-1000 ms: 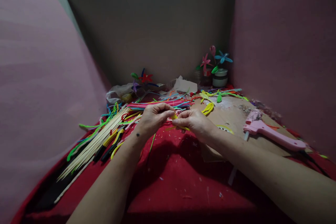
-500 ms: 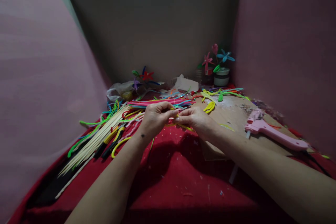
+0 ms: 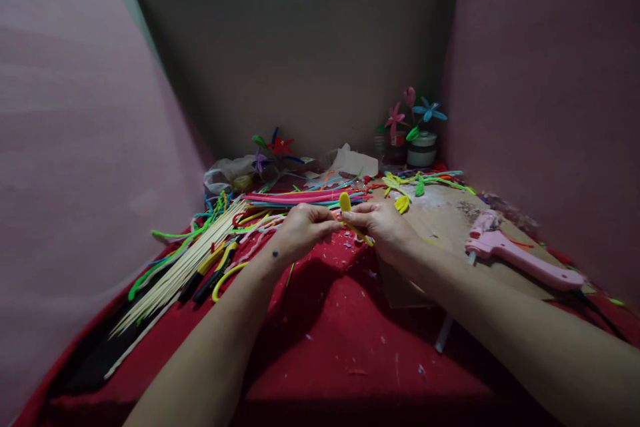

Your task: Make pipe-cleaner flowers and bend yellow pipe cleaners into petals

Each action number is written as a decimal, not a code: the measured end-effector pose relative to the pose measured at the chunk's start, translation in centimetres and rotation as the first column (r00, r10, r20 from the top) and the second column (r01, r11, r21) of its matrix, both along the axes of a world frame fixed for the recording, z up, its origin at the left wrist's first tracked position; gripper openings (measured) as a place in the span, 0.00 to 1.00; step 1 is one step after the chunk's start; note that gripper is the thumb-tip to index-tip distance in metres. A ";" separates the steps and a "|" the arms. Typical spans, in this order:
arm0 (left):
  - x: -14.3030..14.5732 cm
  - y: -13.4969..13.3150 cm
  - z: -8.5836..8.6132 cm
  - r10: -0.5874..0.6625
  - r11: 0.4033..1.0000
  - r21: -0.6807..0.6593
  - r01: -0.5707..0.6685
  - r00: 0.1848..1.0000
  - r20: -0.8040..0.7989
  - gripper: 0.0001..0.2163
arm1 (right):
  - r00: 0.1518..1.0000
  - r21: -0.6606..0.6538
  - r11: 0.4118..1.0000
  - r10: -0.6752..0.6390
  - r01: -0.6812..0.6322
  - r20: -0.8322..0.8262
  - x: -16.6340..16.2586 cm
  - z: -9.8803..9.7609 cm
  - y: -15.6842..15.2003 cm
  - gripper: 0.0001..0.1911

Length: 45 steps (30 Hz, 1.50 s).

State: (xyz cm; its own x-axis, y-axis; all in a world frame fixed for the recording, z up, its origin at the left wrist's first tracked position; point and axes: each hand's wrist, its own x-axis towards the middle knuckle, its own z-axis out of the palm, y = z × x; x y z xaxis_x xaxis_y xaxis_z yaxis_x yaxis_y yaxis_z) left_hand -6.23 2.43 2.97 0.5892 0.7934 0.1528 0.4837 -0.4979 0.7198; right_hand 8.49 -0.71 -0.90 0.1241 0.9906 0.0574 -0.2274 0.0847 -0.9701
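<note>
Above the red cloth, my right hand [image 3: 383, 227] pinches a yellow pipe cleaner [image 3: 345, 202] between thumb and fingers. One folded, rounded end stands up past the fingertips, and another length slants down below them. My left hand [image 3: 307, 230] is closed too, its fingertips meeting the same yellow piece from the left side. Its exact hold is partly hidden where the fingers come together. Just behind my hands lies a bundle of pink and blue pipe cleaners [image 3: 305, 197].
Bamboo sticks [image 3: 180, 273] and yellow-black pliers [image 3: 217, 273] lie at left. A pink glue gun [image 3: 525, 257] rests on cardboard [image 3: 445, 213] at right, near yellow petal shapes [image 3: 402, 204]. Pipe-cleaner flowers [image 3: 395, 119] and a small pot [image 3: 423, 149] stand at the back.
The yellow pipe cleaner has turned, so its folded end now points up between my hands. My left hand has lowered slightly and its fingers are straighter.
</note>
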 end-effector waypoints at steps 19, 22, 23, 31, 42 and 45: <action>2.4 -0.7 -3.0 0.141 0.934 -0.351 0.065 0.837 0.529 0.10 | 0.959 0.026 1.000 0.015 -0.008 -0.284 0.0 -0.6 0.8 0.13; 2.7 -1.4 -3.4 0.152 0.979 -0.188 -0.076 0.890 0.431 0.07 | 0.970 0.021 0.999 -0.043 0.050 -0.241 -0.3 -0.6 0.4 0.13; 2.8 -1.5 -3.6 0.153 0.988 -0.067 -0.138 0.915 0.373 0.06 | 0.970 0.017 0.998 -0.060 0.066 -0.236 -0.4 -0.6 0.3 0.13; 2.9 -1.5 -4.4 0.191 0.813 0.569 -0.128 0.980 -0.053 0.08 | 0.942 -0.035 0.995 -0.102 0.096 -0.321 -0.5 -0.7 0.3 0.11; 2.5 0.1 -3.6 0.163 0.982 -0.170 -0.087 0.843 0.513 0.09 | 0.935 -0.019 1.000 -0.007 0.000 -0.355 0.5 -0.9 1.4 0.13; 2.7 0.0 -3.7 0.169 0.952 -0.305 0.022 0.792 0.586 0.11 | 0.944 -0.027 0.998 0.045 -0.057 -0.328 0.5 -1.0 1.2 0.12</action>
